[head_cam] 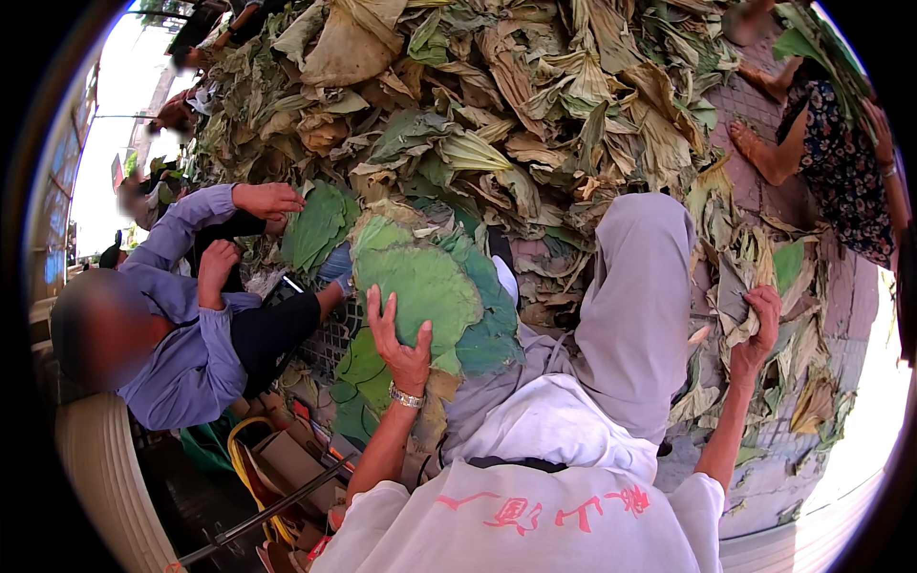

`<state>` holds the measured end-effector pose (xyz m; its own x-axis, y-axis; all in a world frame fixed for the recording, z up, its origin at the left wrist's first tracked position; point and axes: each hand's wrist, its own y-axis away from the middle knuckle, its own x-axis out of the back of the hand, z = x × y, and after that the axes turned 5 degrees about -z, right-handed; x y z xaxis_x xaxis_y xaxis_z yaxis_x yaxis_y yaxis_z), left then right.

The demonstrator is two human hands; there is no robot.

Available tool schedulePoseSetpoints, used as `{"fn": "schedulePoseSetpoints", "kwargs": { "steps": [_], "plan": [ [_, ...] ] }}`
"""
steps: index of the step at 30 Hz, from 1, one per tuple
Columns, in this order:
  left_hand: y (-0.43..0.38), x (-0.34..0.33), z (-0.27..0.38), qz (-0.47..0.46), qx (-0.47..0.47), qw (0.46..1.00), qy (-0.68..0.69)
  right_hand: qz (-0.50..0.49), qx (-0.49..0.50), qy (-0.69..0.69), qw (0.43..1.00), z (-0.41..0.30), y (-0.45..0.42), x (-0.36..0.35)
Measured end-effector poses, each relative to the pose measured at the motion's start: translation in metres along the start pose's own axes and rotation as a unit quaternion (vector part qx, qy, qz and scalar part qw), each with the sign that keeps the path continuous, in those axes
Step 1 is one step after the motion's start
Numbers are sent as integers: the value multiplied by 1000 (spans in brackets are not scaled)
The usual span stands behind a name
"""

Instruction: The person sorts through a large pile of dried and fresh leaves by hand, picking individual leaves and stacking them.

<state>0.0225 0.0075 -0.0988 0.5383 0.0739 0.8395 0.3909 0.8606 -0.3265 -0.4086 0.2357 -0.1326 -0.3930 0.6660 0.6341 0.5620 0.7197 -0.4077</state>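
Observation:
A stack of green lotus leaves (423,286) lies over my left thigh, the upper leaf lighter than the bluish-green one (494,322) beneath it. My left hand (401,351) rests on the lower edge of this stack, fingers and thumb spread apart; a metal watch is on the wrist. Out to the right, my right hand (759,322) grips the edge of a crumpled dry lotus leaf (734,290). More withered leaves (791,351) lie around and below that hand on the paving.
A large heap of dried leaves (516,107) spreads ahead. At left sits a person in a purple jacket (186,344), a hand by a green leaf (319,225). Another person in a flowered garment (838,157) is at right. Boxes (297,458) and a metal rod (272,510) are lower left.

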Motion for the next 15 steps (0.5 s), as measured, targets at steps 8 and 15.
{"fn": "schedulePoseSetpoints", "kwargs": {
  "steps": [8,15],
  "plan": [
    [0,2,-1,0,1,1000,6,-23,-37,26,999,4,9,-8],
    [-2,4,0,-6,3,1000,10,-41,-71,48,996,18,19,-10]
  ]
}}
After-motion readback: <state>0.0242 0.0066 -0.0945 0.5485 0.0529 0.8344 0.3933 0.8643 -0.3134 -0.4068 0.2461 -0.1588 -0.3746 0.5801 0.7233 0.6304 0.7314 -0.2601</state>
